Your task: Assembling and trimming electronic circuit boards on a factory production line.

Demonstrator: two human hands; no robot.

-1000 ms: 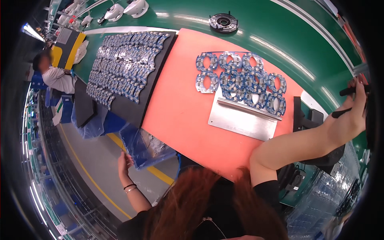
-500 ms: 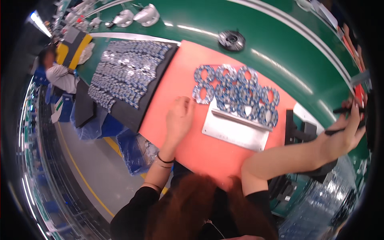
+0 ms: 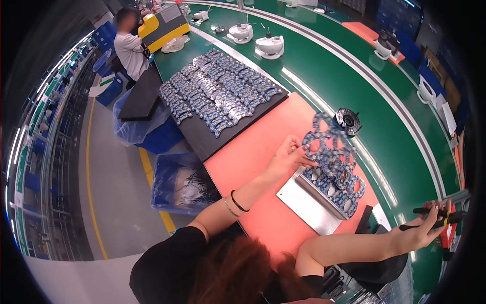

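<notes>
My left hand (image 3: 292,158) closes its fingertips on the near left edge of a panel of blue ring-shaped circuit boards (image 3: 331,147). That panel is raised and blurred by motion. Under it more ring boards (image 3: 349,195) lie along the upright lip of a silver metal plate fixture (image 3: 311,205). Far out to the right, my right hand (image 3: 428,228) is wrapped round black-handled pliers (image 3: 448,219) with a yellow part, beside a red object (image 3: 449,234). The pliers' jaws are hard to make out.
An orange mat (image 3: 243,180) covers the bench. Rows of circuit boards (image 3: 217,91) lie on a black board to the left. A black round part (image 3: 348,121) sits behind the panel. A blue bin (image 3: 169,195) stands below left. A person (image 3: 129,48) sits at the far left.
My left hand has gone from the mat to the board panel and lifted it. My right hand stays far right, with the pliers now plainer to see. The view has shifted.
</notes>
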